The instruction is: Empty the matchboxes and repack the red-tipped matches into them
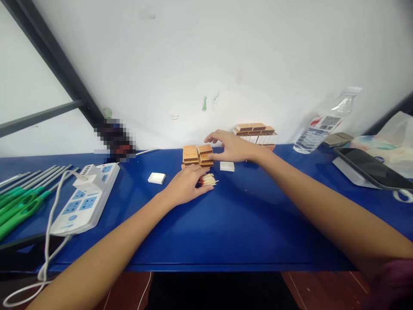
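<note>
A small bundle of red-tipped matches (209, 180) lies at the table's middle, between the thumb and fingers of my left hand (185, 184), which closes around its head end. Just behind it stand two short stacks of orange matchboxes (190, 154). My right hand (234, 147) hovers at the right stack, fingers apart, its thumb at the side of the upper matchbox (204, 149); I cannot tell whether it touches. White matchbox trays lie on either side: one tray (156, 178) to the left, another tray (227, 166) under my right hand.
A structure of matchboxes and matches (256, 134) stands against the wall. To the right are a water bottle (325, 122), a phone (376, 168) and a tissue pack (383, 144). On the left lie a power strip (87, 202) with a white cable and several green-handled tools (24, 209).
</note>
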Demonstrator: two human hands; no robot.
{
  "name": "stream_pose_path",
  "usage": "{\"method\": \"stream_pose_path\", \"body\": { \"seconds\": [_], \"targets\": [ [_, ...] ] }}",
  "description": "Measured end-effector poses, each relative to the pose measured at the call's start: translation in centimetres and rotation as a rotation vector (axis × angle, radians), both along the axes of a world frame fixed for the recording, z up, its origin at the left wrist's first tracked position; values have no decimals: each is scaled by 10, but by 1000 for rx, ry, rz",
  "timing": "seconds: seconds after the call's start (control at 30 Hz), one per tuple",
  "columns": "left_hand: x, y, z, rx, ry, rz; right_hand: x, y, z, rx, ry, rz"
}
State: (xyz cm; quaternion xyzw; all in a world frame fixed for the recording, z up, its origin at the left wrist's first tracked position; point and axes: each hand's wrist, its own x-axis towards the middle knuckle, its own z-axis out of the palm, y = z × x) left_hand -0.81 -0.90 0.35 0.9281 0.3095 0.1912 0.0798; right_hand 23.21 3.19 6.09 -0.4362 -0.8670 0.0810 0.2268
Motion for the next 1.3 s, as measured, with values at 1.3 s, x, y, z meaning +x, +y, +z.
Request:
{"method": "stream_pose_path", "body": {
  "seconds": [1.3],
  "targets": [
    [-4,-3,0,-65,-57,4,-44,23,11,-277,-376,-32]
  ]
}}
